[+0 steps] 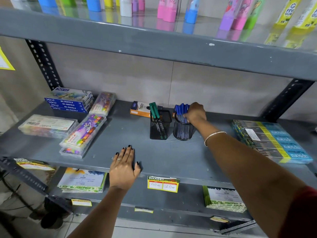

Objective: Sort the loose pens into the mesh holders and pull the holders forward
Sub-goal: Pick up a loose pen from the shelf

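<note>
Two black mesh holders stand side by side at the middle of the grey shelf [171,157]. The square holder [159,127] on the left carries green-capped pens [154,109]. The round holder [182,132] on the right is packed with several blue pens [181,111]. My right hand [195,112] reaches over the round holder's right rim, fingers curled around the blue pens. My left hand [124,166] lies flat, fingers spread, on the shelf's front edge, well in front of the holders.
An orange pen box [139,109] lies behind the holders. Oil pastel boxes [68,102] and clear crayon cases [84,133] fill the left side. Blue-yellow packs [272,141] sit at the right. A price tag [163,184] hangs on the shelf front; bottles stand on the shelf above.
</note>
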{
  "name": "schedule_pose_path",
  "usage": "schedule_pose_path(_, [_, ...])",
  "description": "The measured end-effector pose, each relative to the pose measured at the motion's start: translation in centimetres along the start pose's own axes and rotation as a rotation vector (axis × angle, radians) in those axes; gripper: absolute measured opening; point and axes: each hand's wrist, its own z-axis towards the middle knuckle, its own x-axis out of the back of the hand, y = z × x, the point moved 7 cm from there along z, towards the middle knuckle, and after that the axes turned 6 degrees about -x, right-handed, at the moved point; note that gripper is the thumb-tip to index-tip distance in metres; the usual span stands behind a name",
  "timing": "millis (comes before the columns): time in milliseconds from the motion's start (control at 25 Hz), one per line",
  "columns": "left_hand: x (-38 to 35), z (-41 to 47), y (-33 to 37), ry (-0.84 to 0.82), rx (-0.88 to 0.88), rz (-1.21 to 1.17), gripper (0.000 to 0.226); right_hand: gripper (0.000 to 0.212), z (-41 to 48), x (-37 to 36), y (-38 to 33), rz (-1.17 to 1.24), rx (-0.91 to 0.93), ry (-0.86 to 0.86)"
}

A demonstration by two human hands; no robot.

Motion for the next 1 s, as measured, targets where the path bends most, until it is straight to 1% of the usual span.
schedule_pose_path(120, [0.0,0.0,0.1,0.001,-0.004,0.008,0.059,0.031,0.0,1.1,0.0,0.015,0.029,0.006])
schedule_pose_path(200, [0.0,0.0,0.1,0.004,-0.011,0.006,0.058,0.031,0.9,3.4,0.7,0.072,0.018,0.072])
schedule_pose_path(280, [-0.1,0.1,0.0,0.001,-0.012,-0.002,0.058,0.026,2.2,5.7,3.0,0.067,-0.031,0.154])
schedule_pose_path(320, [-0.2,0.1,0.0,-0.003,-0.012,-0.006,0.058,0.021,2.4,6.4,4.5,0.021,-0.055,0.156])
schedule_pose_path(360, [-0.3,0.1,0.0,-0.006,-0.012,-0.008,0.058,0.015,2.4,6.4,6.2,-0.070,-0.077,0.107])
schedule_pose_path(400, [-0.3,0.1,0.0,-0.010,-0.010,-0.008,0.058,0.006,2.3,5.7,7.9,-0.177,-0.075,0.021])
schedule_pose_path(440, [-0.4,0.1,-0.1,-0.010,-0.009,-0.006,0.059,0.008,2.0,4.8,9.6,-0.258,-0.079,-0.066])
schedule_pose_path(520, [-0.4,0.1,-0.1,-0.006,-0.007,-0.002,0.059,0.035,1.4,2.6,12.4,-0.398,-0.074,-0.196])
schedule_pose_path(560, [-0.3,0.1,-0.1,-0.004,-0.005,-0.001,0.059,0.041,1.0,1.7,13.3,-0.429,-0.060,-0.223])
schedule_pose_path(600, [-0.3,0.0,-0.1,0.000,-0.004,0.000,0.059,0.042,0.6,1.0,13.8,-0.458,-0.045,-0.238])
schedule_pose_path(720, [-0.1,0.0,0.0,-0.001,0.002,0.001,0.060,0.042,-1.2,-0.1,13.7,-0.462,-0.032,-0.241])
schedule_pose_path(760, [-0.1,0.0,0.0,0.001,0.004,0.002,0.059,0.036,-1.7,-0.2,13.4,-0.476,-0.027,-0.243])
schedule_pose_path(800, [-0.1,0.0,-0.1,0.003,0.004,0.004,0.059,0.024,-2.1,-0.1,13.1,-0.479,-0.022,-0.222])
schedule_pose_path(840, [-0.1,0.0,-0.1,0.004,0.003,0.007,0.059,0.021,-2.3,0.2,12.9,-0.475,-0.027,-0.175])
schedule_pose_path(880, [-0.2,0.0,-0.1,0.002,0.004,0.009,0.060,0.033,-2.2,0.2,13.0,-0.479,-0.041,-0.133])
schedule_pose_path(920, [-0.2,0.0,-0.1,0.000,0.005,0.010,0.060,0.041,-2.3,0.4,13.0,-0.488,-0.049,-0.103])
schedule_pose_path(1000, [-0.3,0.0,-0.1,-0.007,0.006,0.007,0.060,0.044,-2.5,0.4,13.1,-0.510,-0.057,-0.080])
